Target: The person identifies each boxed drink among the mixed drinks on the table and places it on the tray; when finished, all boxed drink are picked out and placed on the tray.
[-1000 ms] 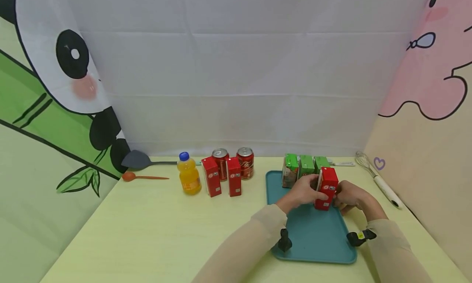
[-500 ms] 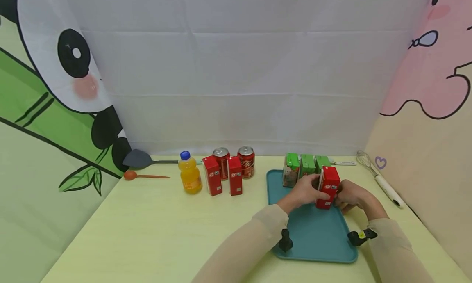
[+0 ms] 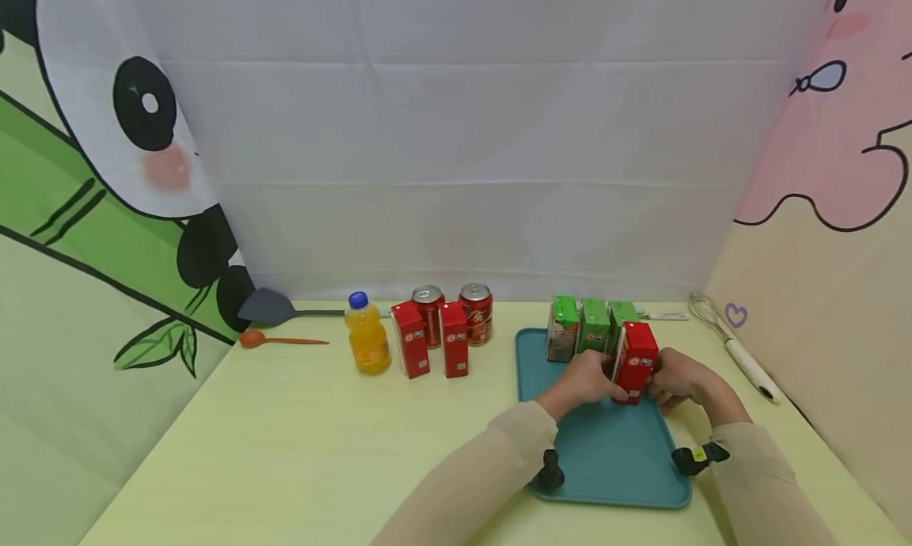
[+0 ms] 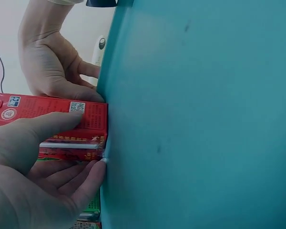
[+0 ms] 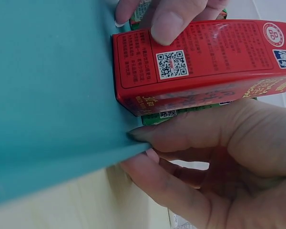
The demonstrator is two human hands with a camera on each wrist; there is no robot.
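While the left hand (image 3: 587, 378) grasps a red, box-shaped cardboard drink carton (image 3: 636, 358), thumb on one face and fingers against the opposite side, the right hand (image 3: 677, 377) pinches the edge of a teal, rectangular tray (image 3: 614, 459) with a shallow raised rim. The carton is upright at the tray's right edge, towards its far end, and its base appears to meet the tray floor. Three green, box-shaped cardboard cartons (image 3: 594, 323) stand in a row at the tray's far end, the rightmost partly hidden behind the red one.

To the left of the tray, on the pale yellow tabletop (image 3: 299, 443), are two more red cardboard cartons (image 3: 411, 342), two red metal cans (image 3: 476, 316) behind them, and a clear bottle of orange drink with a blue cap (image 3: 368, 342). A wire whisk with a white handle (image 3: 744, 364) lies right of the tray.

The step in hand looks like settling the red carton into place while the tray is steadied. The next move probably calls for easing the left fingers away evenly, without tipping the carton or nudging the green ones.
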